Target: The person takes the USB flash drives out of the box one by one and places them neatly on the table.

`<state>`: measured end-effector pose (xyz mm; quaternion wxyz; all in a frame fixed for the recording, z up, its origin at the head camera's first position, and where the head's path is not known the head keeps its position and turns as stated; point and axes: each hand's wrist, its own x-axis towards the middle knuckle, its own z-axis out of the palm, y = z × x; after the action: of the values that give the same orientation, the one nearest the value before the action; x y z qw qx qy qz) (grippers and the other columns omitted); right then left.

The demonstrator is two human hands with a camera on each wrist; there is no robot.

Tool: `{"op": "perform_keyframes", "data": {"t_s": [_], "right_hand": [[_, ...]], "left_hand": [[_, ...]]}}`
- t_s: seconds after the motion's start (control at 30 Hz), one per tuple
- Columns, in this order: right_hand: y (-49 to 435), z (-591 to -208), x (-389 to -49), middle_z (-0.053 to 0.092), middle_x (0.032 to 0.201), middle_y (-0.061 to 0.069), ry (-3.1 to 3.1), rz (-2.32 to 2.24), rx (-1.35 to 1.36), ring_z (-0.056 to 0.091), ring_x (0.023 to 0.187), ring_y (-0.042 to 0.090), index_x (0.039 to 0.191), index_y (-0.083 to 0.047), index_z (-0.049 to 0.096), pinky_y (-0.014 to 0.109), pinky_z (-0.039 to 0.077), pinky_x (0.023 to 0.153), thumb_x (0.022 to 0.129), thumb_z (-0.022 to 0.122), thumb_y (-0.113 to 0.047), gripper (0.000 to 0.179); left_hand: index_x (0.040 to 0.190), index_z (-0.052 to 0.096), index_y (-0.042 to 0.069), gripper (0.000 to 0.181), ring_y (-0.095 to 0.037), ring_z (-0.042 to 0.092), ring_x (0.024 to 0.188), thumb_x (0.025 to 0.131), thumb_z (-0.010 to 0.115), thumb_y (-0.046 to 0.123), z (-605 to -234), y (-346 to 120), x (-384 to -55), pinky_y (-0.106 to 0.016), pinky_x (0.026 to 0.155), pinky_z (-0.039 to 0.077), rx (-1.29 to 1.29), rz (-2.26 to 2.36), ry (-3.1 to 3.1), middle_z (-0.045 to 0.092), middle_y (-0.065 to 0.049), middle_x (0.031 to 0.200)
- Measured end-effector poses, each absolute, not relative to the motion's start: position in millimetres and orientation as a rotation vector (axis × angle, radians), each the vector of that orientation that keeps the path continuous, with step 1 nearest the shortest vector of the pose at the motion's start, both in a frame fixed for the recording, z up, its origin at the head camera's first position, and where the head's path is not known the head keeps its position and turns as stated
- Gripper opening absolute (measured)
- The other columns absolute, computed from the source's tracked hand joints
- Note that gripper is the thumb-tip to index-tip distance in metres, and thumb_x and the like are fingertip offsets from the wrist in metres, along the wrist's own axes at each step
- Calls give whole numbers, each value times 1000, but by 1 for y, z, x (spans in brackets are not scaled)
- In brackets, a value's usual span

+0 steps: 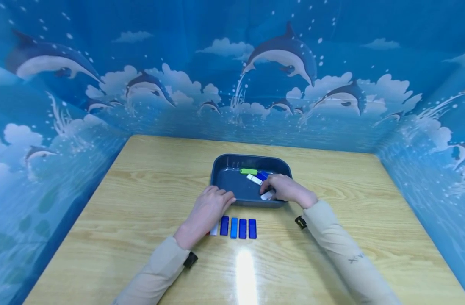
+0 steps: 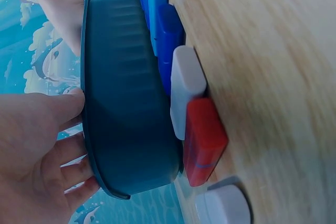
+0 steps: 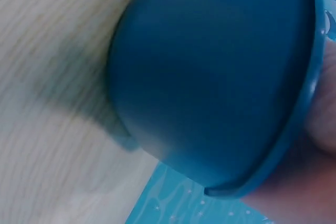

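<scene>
Nearest the camera are your two pale sleeves, the left sleeve [image 1: 156, 267] and the right sleeve [image 1: 350, 254], each with a small black fitting at the wrist, reaching across a light tabletop [image 1: 148, 182] with yellowish wood grain. A bright streak of glare [image 1: 244, 275] shines on the wood between your forearms. Around the back and both sides of the tabletop stands a blue printed backdrop [image 1: 217, 123], showing leaping dolphins [image 1: 280, 53], white clouds and splashing water; the far edge of the wood runs right along its foot. Your left hand [image 1: 209, 205] rests on the near left rim of a dark blue-grey tray [image 1: 232, 180], its grip relaxed, with thumb and fingers spread along the edge. Your right hand [image 1: 287, 188] dips inside the tray's near right corner, its grip closed on a white block [image 1: 268, 195] that the fingers partly cover. Just beyond it in the tray lie a second white block [image 1: 254, 179], a green block [image 1: 249, 171] and a blue block [image 1: 262, 176]. On the tabletop, just in front of the tray, your row runs from a red block [image 2: 205, 142] through a third white block [image 2: 187, 85], a dark blue block [image 1: 224, 225] and a light blue block [image 1: 234, 228] to two more dark blue blocks [image 1: 242, 228]. The left wrist view also catches a pale piece [image 2: 224, 205] past the red end.
</scene>
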<state>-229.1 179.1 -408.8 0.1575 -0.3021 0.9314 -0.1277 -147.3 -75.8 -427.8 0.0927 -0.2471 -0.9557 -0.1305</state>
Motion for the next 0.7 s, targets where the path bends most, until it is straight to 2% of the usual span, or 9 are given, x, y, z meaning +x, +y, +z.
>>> {"op": "perform_keyframes", "data": {"t_s": [0.2,0.4,0.57,0.7], "right_hand": [[175,-412,-228,69,103,3,2721,-393,-783,61,92,19,106,-12,75,40,54,83,89,78,-9,17],[172,-415,-227,63,96,3,2775,-389,-744,55,83,18,104,-11,75,39,52,78,88,79,-10,16],[172,-419,-227,67,92,-1,2775,-456,-706,61,83,15,98,-14,74,38,55,78,89,79,-9,11],[173,-420,-228,70,88,-3,2770,-487,-723,63,79,12,101,-13,74,36,56,75,89,78,-9,13]], "left_hand": [[107,74,17,22,-19,68,99,106,56,30,-427,-76,-147,-43,109,46,-745,-382,-2816,77,0,103],[108,74,18,23,-18,68,100,106,55,32,-426,-76,-147,-44,110,46,-735,-364,-2828,76,1,104],[108,74,18,23,-18,68,100,106,55,32,-426,-76,-147,-44,109,46,-736,-360,-2830,77,2,104],[108,74,18,23,-18,69,102,106,55,31,-426,-76,-147,-44,110,46,-731,-365,-2846,76,1,105]]}}
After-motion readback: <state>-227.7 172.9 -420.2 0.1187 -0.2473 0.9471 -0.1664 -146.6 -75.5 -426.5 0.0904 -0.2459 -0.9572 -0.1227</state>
